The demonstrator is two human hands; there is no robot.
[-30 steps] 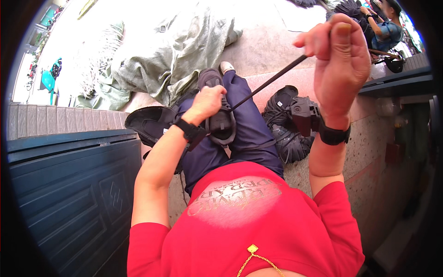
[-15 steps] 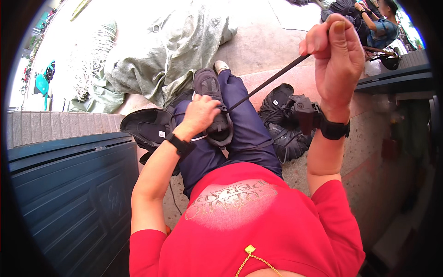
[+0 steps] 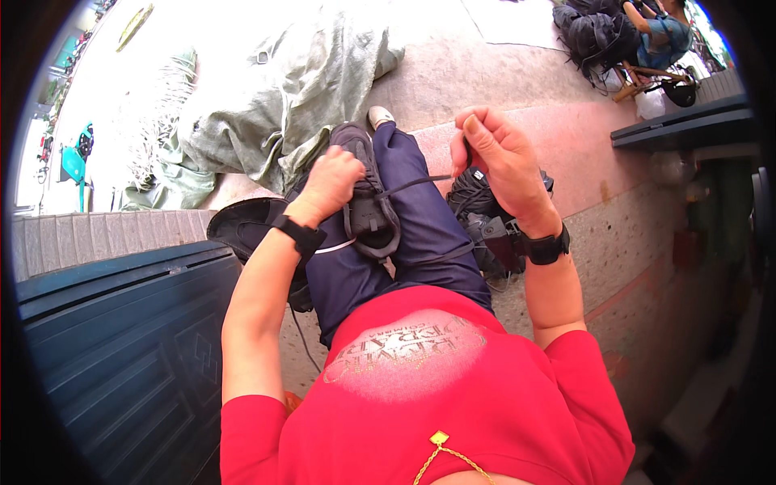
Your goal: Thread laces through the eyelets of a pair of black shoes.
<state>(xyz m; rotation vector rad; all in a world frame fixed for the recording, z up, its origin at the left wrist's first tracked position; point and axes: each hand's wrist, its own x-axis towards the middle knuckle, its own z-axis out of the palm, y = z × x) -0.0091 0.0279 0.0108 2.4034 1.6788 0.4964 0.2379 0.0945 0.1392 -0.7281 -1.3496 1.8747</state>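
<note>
Two hands lacing a dark grey fabric sneaker [image 3: 368, 206] resting on the person's lap.
Left hand [image 3: 330, 182] wraps its fingers over the shoe's upper; right hand [image 3: 501, 162] pinches the thin black lace [image 3: 412, 186], drawn taut. Shoe looks light and soft-sided, best held round its midfoot; the lace is limp.

Shoe [image 3: 368, 198] is sitting on the lap, left hand [image 3: 330, 182] resting on its left side, and the lace [image 3: 416, 184] is running from it across to the right hand [image 3: 497, 158]. A bag [image 3: 485, 226] is lying on the floor just right of the leg, a tarp [image 3: 283, 97] is sprawling behind the shoe, and a second shoe [image 3: 242, 226] is sitting left of the knee.
</note>
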